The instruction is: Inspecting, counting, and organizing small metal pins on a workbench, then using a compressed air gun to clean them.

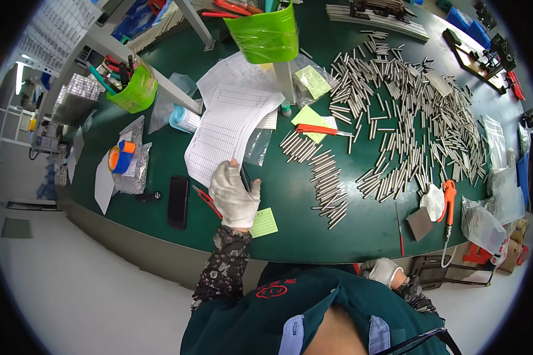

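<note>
My left hand, in a white glove with a bare fingertip showing, rests on the lower edge of a printed form. Its thumb stands apart from the fingers, and a dark slim object lies in the gap between them. Touching distance from the wrist is a yellow-green lined note. A red box cutter lies left of the hand, partly under it, and a black phone is further left. My right hand, also gloved, is low by my lap at the table's front edge; its fingers are hidden from clear view.
Many metal pins are heaped on the right of the green table, with rows of pins nearer the middle. An orange air gun lies at the right. Green bins hold tools. Tape rolls sit left.
</note>
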A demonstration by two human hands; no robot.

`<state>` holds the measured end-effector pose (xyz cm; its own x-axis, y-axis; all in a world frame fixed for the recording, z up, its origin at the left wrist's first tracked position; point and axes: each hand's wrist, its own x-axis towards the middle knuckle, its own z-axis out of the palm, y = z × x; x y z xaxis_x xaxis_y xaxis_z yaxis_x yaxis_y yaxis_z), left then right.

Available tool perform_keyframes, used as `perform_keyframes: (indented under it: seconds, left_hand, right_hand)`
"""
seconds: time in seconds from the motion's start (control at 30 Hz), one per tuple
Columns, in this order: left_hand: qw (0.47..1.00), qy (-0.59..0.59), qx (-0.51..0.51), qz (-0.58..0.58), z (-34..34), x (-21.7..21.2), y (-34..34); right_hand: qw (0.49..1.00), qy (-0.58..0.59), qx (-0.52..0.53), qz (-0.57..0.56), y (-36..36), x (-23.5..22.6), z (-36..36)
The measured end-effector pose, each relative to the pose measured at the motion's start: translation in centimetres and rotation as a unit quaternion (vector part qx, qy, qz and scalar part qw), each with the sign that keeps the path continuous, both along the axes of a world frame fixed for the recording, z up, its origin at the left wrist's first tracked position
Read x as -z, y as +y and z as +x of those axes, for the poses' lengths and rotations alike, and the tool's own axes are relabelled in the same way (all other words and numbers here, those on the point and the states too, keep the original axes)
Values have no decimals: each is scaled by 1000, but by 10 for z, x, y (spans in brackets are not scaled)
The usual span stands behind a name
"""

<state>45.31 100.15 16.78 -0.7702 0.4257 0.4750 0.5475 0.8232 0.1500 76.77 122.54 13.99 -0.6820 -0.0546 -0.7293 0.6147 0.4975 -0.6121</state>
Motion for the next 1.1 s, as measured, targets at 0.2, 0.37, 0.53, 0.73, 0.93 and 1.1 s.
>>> perform_keyframes:
  seconds: [0.2,0.37,0.53,0.73,0.93,1.1]
  left_hand:
    - [990,-70,-89,-86,-29,7,3]
    - [990,-96,-75,-69,-36,-4,-8]
    - [991,-123,-31,31,-22,-29,-41]
    - [981,-112,-130,95,16,-17,-149]
    - [933,-132,-275,190,98,46,-261]
    - [884,-219,-309,273,151,87,-286]
  right_hand:
    - [980,176,55,77,-24,-23,-49]
    - [977,190,73,60,-42,-26,-62]
    - [977,198,62,55,-70,-30,-77]
    - [978,209,-12,-1,-111,-29,-121]
    - [947,286,-143,29,-164,-42,-171]
    - [943,298,-147,28,-184,-56,-178]
